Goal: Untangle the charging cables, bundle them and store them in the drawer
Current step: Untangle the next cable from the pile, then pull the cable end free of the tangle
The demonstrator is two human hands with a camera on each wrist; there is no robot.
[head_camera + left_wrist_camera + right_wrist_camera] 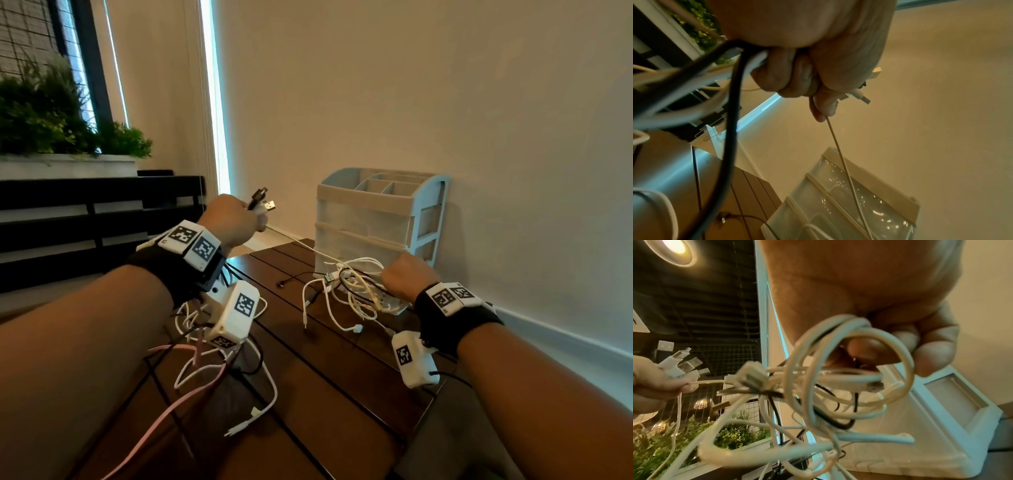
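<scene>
My left hand (233, 219) is raised above the table's left side and grips the plug ends of several cables (263, 202); the USB plugs (682, 365) stick out of the fist. A thin white cable (840, 155) runs taut from that fist down to a tangle of white and black cables (356, 287). My right hand (404, 274) grips this tangle (838, 386) low over the table, in front of the drawer unit (376, 219). More loose cables, white, black and pink (205, 377), hang and lie under my left wrist.
The plastic drawer unit stands against the wall, its translucent drawers closed and its top tray (383, 185) divided into compartments. The dark wooden table (325, 394) ends near the right wall. A black bench (85, 219) and planter with greenery (51, 116) stand at left.
</scene>
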